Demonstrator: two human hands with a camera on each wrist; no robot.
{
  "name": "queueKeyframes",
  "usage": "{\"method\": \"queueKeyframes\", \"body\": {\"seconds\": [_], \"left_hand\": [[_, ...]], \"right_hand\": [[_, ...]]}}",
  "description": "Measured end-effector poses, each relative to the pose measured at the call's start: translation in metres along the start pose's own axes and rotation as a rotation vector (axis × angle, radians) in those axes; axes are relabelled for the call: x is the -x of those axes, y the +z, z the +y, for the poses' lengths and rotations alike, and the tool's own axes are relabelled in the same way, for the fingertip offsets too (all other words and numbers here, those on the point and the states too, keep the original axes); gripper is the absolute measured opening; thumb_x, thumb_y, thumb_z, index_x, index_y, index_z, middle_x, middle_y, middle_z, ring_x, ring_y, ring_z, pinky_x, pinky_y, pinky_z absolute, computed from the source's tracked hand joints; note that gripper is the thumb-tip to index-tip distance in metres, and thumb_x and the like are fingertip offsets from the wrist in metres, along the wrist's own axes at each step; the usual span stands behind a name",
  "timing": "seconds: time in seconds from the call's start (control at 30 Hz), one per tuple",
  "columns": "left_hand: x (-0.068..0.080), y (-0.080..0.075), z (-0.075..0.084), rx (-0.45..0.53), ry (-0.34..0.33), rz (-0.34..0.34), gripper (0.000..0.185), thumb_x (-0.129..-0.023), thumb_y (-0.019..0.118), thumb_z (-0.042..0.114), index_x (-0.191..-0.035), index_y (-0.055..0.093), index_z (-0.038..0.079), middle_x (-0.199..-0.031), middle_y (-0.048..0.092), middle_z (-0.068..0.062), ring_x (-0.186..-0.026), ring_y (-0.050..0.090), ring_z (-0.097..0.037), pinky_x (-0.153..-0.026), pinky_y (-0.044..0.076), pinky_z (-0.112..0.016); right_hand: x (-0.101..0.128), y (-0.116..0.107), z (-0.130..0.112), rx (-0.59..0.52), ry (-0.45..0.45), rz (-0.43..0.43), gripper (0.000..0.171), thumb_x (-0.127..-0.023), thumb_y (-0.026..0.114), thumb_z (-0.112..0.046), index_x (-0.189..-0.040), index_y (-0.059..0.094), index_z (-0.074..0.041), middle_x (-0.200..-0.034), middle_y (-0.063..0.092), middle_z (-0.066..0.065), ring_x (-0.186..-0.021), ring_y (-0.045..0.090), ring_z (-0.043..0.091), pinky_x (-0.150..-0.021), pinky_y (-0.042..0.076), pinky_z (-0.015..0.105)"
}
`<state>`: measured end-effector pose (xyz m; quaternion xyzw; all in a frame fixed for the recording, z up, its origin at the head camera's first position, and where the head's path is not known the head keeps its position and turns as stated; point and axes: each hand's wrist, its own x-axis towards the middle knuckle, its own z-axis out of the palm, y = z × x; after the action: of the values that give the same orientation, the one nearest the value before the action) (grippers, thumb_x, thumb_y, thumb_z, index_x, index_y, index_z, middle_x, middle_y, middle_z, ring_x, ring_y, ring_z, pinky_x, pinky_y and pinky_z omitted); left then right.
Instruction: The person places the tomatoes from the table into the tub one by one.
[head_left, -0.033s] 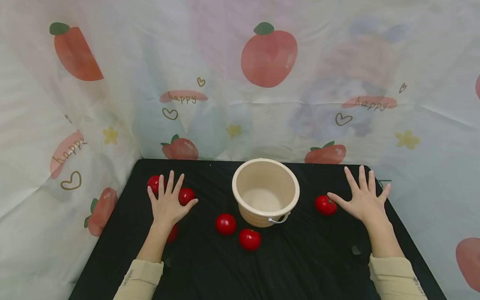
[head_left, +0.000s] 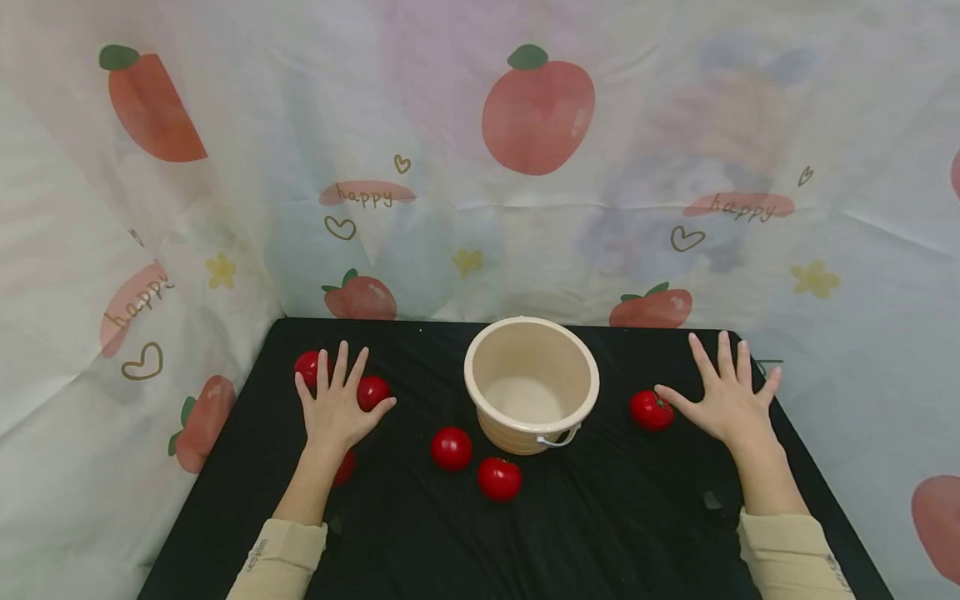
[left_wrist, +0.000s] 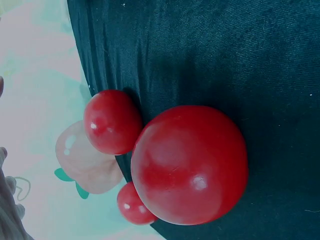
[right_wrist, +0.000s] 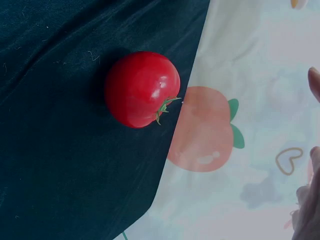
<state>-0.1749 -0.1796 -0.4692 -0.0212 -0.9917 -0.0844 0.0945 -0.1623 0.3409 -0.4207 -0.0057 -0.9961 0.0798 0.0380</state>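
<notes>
My left hand [head_left: 335, 417] is spread with straight fingers over the left side of the table, holding nothing. Around it lie three tomatoes: one red tomato [head_left: 372, 392] between forefinger and thumb, another [head_left: 307, 367] partly behind the fingers, and a third [head_left: 345, 469] half hidden by the wrist. In the left wrist view the nearest tomato [left_wrist: 190, 165] looms large. On the right, my right hand [head_left: 729, 406] is likewise spread and holds nothing. Its thumb tip overlaps a tomato with a green stalk [head_left: 652, 411] in the head view; that tomato [right_wrist: 140, 90] also shows in the right wrist view.
A cream bucket [head_left: 487, 417] with a pale handle stands upright at the back middle of the black-covered table [head_left: 600, 533]. In front of it sit two more tomatoes, one [head_left: 452, 449] left of the other [head_left: 499, 480]. A printed curtain [head_left: 450, 233] borders the table.
</notes>
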Motion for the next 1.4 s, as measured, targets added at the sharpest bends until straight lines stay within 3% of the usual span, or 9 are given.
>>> {"method": "queueKeyframes", "body": {"seconds": [0.37, 0.43, 0.53, 0.63, 0.77, 0.97, 1.13, 1.4], "left_hand": [[0.001, 0.001, -0.001, 0.003, -0.005, -0.005, 0.089, -0.076, 0.051, 0.065, -0.147, 0.018, 0.022, -0.153, 0.008, -0.011, -0.138, -0.003, -0.035, -0.102, -0.006, -0.063], [0.001, -0.001, 0.001, 0.054, -0.010, -0.007, 0.089, -0.077, 0.051, 0.065, -0.147, 0.018, 0.022, -0.153, 0.006, -0.011, -0.138, -0.004, -0.035, -0.102, -0.006, -0.063], [-0.001, -0.004, 0.007, 0.245, -0.023, 0.003, 0.086, -0.079, 0.054, 0.061, -0.146, 0.019, 0.020, -0.153, 0.007, -0.012, -0.138, -0.002, -0.036, -0.102, -0.005, -0.063], [-0.004, -0.008, 0.016, 0.544, -0.032, 0.031, 0.079, -0.083, 0.058, 0.049, -0.146, 0.022, 0.017, -0.152, 0.010, -0.013, -0.137, 0.004, -0.038, -0.103, 0.000, -0.064], [-0.008, -0.012, 0.032, 0.915, -0.083, 0.047, 0.067, -0.087, 0.058, 0.034, -0.144, 0.027, 0.015, -0.148, 0.025, -0.013, -0.134, 0.022, -0.034, -0.104, 0.017, -0.058], [-0.010, -0.013, 0.063, 1.365, -0.242, -0.090, 0.057, -0.088, 0.060, 0.025, -0.138, 0.035, 0.011, -0.133, 0.046, -0.015, -0.114, 0.050, -0.029, -0.090, 0.044, -0.047], [-0.012, -0.006, 0.086, 1.557, -0.338, -0.245, 0.051, -0.087, 0.061, 0.019, -0.132, 0.041, 0.007, -0.122, 0.053, -0.020, -0.098, 0.060, -0.025, -0.077, 0.051, -0.044], [-0.023, 0.000, 0.105, 1.637, -0.363, -0.430, 0.046, -0.086, 0.063, 0.017, -0.125, 0.048, -0.001, -0.106, 0.062, -0.016, -0.085, 0.065, -0.025, -0.071, 0.052, -0.043]], "right_hand": [[0.001, 0.001, -0.001, -0.001, -0.005, -0.007, 0.097, -0.080, 0.044, -0.069, -0.147, -0.007, -0.022, -0.148, -0.018, 0.022, -0.132, -0.023, 0.040, -0.090, -0.019, 0.070], [0.001, 0.000, -0.001, -0.001, -0.009, -0.001, 0.097, -0.079, 0.045, -0.069, -0.147, -0.007, -0.022, -0.148, -0.018, 0.021, -0.132, -0.023, 0.039, -0.090, -0.018, 0.070], [0.000, 0.000, 0.000, 0.002, -0.023, 0.026, 0.098, -0.079, 0.047, -0.068, -0.147, -0.007, -0.023, -0.149, -0.017, 0.018, -0.134, -0.021, 0.038, -0.092, -0.015, 0.070], [-0.002, 0.004, 0.003, 0.003, -0.049, 0.068, 0.099, -0.078, 0.051, -0.066, -0.147, -0.004, -0.023, -0.151, -0.012, 0.017, -0.136, -0.015, 0.036, -0.095, -0.009, 0.070], [-0.004, 0.015, 0.009, 0.003, -0.088, 0.106, 0.098, -0.077, 0.056, -0.062, -0.148, 0.002, -0.022, -0.152, 0.001, 0.018, -0.137, -0.002, 0.038, -0.096, -0.001, 0.068], [-0.008, 0.041, 0.021, 0.022, -0.131, 0.101, 0.097, -0.075, 0.059, -0.060, -0.148, 0.007, -0.023, -0.147, 0.017, 0.020, -0.130, 0.016, 0.041, -0.096, 0.009, 0.065], [-0.008, 0.064, 0.030, 0.031, -0.144, 0.061, 0.098, -0.072, 0.062, -0.060, -0.147, 0.012, -0.021, -0.139, 0.026, 0.023, -0.122, 0.022, 0.043, -0.093, 0.015, 0.065], [-0.010, 0.086, 0.038, 0.032, -0.126, -0.019, 0.095, -0.070, 0.063, -0.062, -0.143, 0.022, -0.017, -0.132, 0.031, 0.026, -0.117, 0.026, 0.045, -0.090, 0.016, 0.065]]}}
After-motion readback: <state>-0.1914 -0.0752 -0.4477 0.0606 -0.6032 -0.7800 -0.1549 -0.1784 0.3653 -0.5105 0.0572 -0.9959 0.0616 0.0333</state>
